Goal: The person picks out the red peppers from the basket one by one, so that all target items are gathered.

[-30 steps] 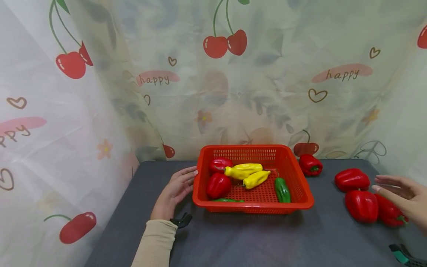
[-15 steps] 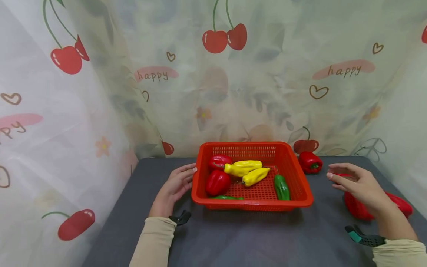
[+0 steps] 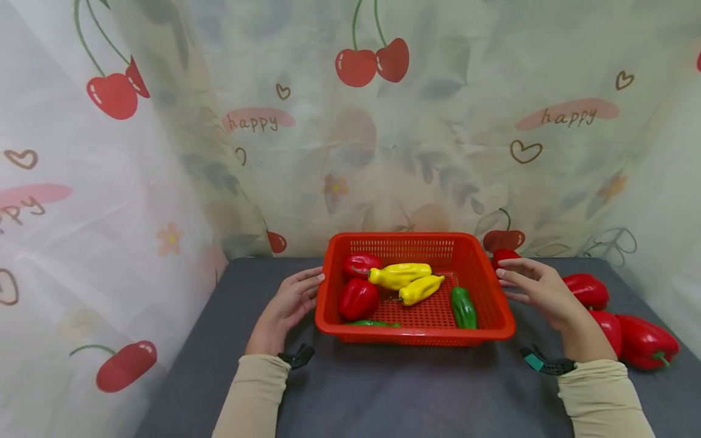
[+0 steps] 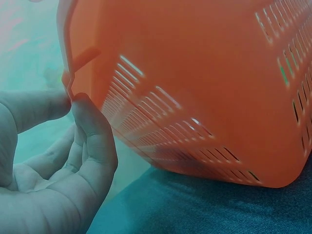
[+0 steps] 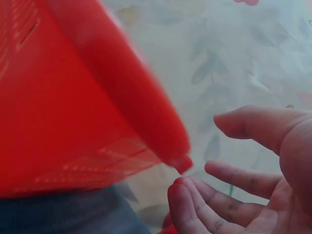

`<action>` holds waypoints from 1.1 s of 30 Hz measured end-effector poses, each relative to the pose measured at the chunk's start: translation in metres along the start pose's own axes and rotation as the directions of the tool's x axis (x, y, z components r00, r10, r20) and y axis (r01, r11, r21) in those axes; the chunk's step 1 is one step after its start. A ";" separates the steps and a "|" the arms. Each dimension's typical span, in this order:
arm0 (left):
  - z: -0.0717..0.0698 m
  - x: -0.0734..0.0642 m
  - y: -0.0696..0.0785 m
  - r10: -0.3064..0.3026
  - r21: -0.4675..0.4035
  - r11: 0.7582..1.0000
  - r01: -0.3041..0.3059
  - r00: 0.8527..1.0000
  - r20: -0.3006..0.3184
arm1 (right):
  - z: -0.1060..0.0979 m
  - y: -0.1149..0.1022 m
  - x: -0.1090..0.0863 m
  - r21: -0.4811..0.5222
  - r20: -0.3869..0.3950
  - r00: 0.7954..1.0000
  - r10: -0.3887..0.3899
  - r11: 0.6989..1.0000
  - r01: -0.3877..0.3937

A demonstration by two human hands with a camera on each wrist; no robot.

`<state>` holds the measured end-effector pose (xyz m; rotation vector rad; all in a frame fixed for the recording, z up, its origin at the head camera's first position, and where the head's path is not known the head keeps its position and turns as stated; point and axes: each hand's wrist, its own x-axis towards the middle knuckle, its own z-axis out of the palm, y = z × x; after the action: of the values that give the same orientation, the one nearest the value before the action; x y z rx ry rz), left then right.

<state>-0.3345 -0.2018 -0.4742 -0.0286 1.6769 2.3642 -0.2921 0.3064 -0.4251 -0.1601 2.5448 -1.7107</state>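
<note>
Left fingers (image 4: 95, 131) pinch basket (image 3: 416, 334) rim, right fingers (image 5: 183, 207) beside it

Red basket sits upright on the dark counter (image 3: 427, 395), between the two hands. Left fingers clamped on the left rim, tips meeting at its edge in the left wrist view. Right fingers spread, thumb well apart, at the right rim; one fingertip just by the rim's end, can't tell if touching. Inside basket: two red peppers (image 3: 358, 298) at left, two yellow peppers (image 3: 421, 291) in the middle, one green pepper (image 3: 463, 308) at right, second green one (image 3: 375, 323) mostly hidden along the front wall. Outside: red pepper behind the right hand (image 3: 502, 255), partly hidden; three more red peppers (image 3: 650, 342) grouped right of that hand.
</note>
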 end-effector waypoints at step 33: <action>-0.003 0.002 -0.001 0.012 0.019 1.000 -0.012 1.000 0.012 | 0.011 0.019 0.027 0.327 0.058 0.984 0.168 0.928 -0.177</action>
<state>-0.3363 -0.2037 -0.4762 -0.0008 1.6993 2.3521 -0.3182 0.2995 -0.4466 0.0577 2.1339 -2.0107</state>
